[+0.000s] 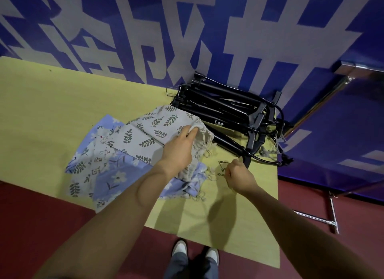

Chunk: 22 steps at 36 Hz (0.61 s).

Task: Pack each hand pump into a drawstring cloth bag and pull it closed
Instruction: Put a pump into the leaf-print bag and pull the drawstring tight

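A pile of black hand pumps [226,110] lies at the table's far right corner against the wall. Left of it lies a heap of drawstring cloth bags [116,160], some blue with flowers, some grey with leaves. My left hand [179,148] rests on the top leaf-print bag [149,129] and pinches the cloth at its gathered mouth. My right hand [239,175] is curled near the nearest pump [228,143]; its fingers hold something small and metallic beside the bag's cords, though what it is I cannot make out.
The yellow table [41,116] stands against a blue and white banner wall [187,29]. Its right edge runs just beyond the pumps, with a metal stand [332,212] on the red floor there. My feet show below the table's front edge.
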Tool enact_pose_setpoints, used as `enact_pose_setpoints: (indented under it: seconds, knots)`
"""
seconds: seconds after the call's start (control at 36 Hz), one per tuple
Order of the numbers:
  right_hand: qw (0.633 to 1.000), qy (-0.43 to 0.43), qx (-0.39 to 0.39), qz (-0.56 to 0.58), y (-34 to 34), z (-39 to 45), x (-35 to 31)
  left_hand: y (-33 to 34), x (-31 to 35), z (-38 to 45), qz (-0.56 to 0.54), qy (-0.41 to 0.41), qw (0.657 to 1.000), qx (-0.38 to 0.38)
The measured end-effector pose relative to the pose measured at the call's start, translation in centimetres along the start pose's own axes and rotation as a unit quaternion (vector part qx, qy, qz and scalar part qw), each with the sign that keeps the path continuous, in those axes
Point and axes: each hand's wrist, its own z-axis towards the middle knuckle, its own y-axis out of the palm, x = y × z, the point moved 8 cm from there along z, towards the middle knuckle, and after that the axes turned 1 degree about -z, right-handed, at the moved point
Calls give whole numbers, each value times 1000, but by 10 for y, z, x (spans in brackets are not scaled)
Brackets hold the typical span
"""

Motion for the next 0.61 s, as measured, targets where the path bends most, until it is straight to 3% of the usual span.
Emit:
enact_pose_setpoints:
  seconds: [0.25,0.42,0.5,0.61]
  knots:
    - [995,6,45,88,-44,1,-18,-14,-1,4,2,-4,1000,-15]
    - [978,-43,115,168,-82,11,-47,-35,-5,9,-23,-39,999,-2]
    - [964,-95,172,182,-103,9,-69,-39,-12,13,-67,-39,997,12]
    - [952,-157,187,183,-117,13,-100,-41,-15,14,-143,-25,989,13]
